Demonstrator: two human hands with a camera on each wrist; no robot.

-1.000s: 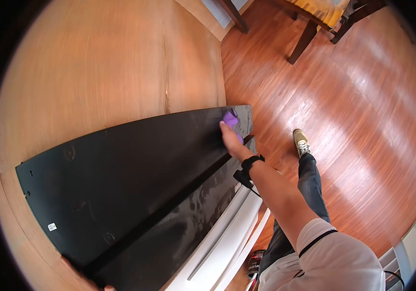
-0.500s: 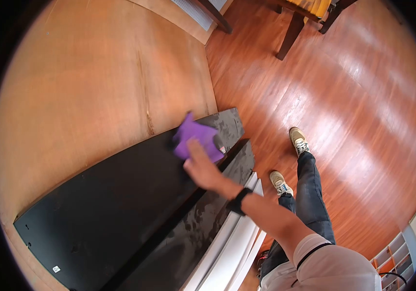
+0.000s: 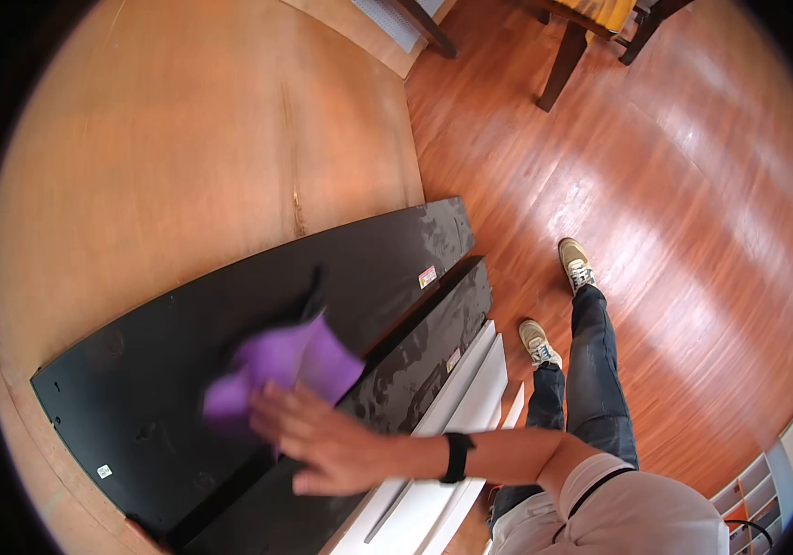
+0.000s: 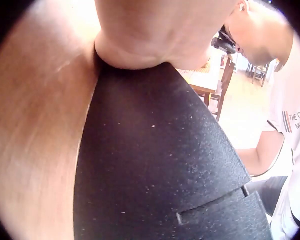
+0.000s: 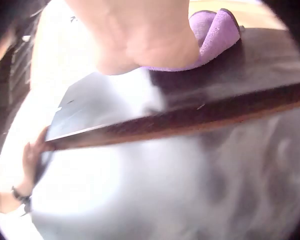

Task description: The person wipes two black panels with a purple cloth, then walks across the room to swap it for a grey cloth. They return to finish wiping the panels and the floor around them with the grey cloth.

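A purple cloth (image 3: 295, 365), blurred, lies bunched on the upper black board (image 3: 359, 250). My right hand (image 3: 322, 439) presses on the cloth with its fingers extended and the thumb held apart. In the right wrist view, a fold of the cloth (image 5: 222, 37) sticks out beyond that hand. At the far end of the board, my left hand (image 5: 31, 160) grips the edge. The left wrist view has only the heel of this hand (image 4: 145, 40) at the board's end; its fingers are hidden there. Pale smudges mark the board's right end, near a small label (image 3: 427, 277).
A second smudged black board (image 3: 424, 338) lies alongside, nearer the body, with white panels (image 3: 443, 444) beside it. A large wooden panel (image 3: 184, 166) spreads behind the boards. To the right are the wood floor (image 3: 693, 231), a chair (image 3: 591, 28) and both shoes (image 3: 577, 264).
My right hand has swept the purple cloth from the board's right end toward its left part. The cloth, bunched earlier, spread out on the way.
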